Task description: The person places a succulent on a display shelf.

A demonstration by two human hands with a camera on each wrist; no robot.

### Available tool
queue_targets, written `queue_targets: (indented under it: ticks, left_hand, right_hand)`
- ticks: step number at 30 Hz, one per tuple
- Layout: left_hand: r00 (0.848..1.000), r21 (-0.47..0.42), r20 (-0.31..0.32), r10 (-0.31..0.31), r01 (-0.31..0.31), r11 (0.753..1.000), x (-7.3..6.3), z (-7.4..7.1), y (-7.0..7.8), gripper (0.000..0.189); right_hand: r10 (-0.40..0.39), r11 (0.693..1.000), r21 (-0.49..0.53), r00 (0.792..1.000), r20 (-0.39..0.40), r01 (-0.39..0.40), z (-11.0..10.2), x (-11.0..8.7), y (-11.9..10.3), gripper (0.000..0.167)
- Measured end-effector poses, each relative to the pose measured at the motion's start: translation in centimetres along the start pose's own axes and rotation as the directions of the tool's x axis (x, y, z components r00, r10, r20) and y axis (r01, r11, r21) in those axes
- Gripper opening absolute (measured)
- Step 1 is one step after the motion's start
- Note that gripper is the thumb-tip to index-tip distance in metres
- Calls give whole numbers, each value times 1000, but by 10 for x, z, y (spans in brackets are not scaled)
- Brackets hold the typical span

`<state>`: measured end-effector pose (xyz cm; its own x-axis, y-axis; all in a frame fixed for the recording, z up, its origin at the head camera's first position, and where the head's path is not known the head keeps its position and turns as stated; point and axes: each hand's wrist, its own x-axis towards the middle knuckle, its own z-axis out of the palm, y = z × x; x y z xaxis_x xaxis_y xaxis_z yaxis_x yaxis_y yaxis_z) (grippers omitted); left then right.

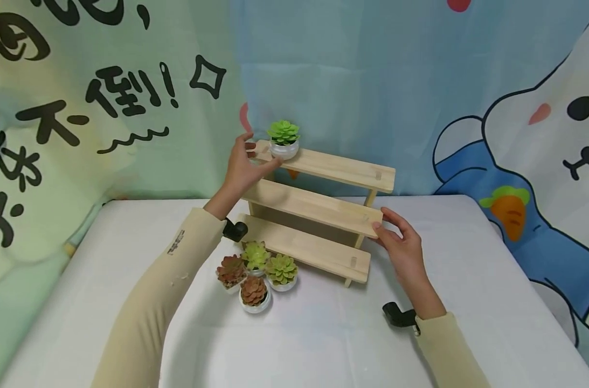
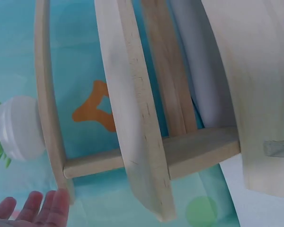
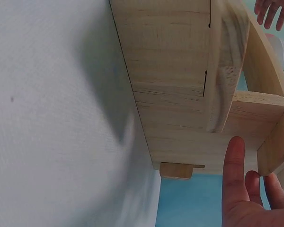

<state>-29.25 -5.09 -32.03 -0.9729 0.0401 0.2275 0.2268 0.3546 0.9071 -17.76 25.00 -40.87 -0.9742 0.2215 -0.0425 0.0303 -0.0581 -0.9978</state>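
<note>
A three-tier wooden display stand (image 1: 318, 209) stands angled on the table. On the left end of its top tier sits a green succulent in a white pot (image 1: 284, 141). My left hand (image 1: 246, 164) is beside that pot, its thumb along the tier's front edge and fingers spread at the tier's left end. The left wrist view shows those fingers (image 2: 54, 210) extended right at the board's end. At the other side, my right hand (image 1: 401, 245) holds the middle tier's right end between thumb and fingers; in the right wrist view fingertips (image 3: 274, 189) reach behind the wood.
By the stand's lower left corner cluster several small potted succulents, among them a reddish one (image 1: 231, 271), a brown one (image 1: 254, 292) and a green one (image 1: 282, 270). A white cloth covers the table (image 1: 323, 339). Printed curtains (image 1: 347, 81) hang behind it.
</note>
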Motion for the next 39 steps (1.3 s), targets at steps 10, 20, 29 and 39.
queue_targets:
  ticks: [10, 20, 29, 39]
  left_hand:
    - [999, -57, 17, 47, -46, 997, -19, -11, -3, 72]
    - [997, -117, 17, 77, -75, 990, -60, -22, -15, 61]
    - [997, -94, 0, 80, -80, 992, -93, -46, -30, 59]
    - [995, -48, 29, 92, -91, 995, -120, -70, -50, 67]
  right_hand:
    - [-92, 994, 66, 996, 20, 91, -17, 33, 47, 70]
    - [-72, 995, 66, 997, 26, 70, -6, 15, 26, 54]
    - [-18, 998, 67, 1000, -1, 18, 2, 2, 6, 48]
    - [-51, 992, 119, 999, 1, 51, 6, 3, 9, 45]
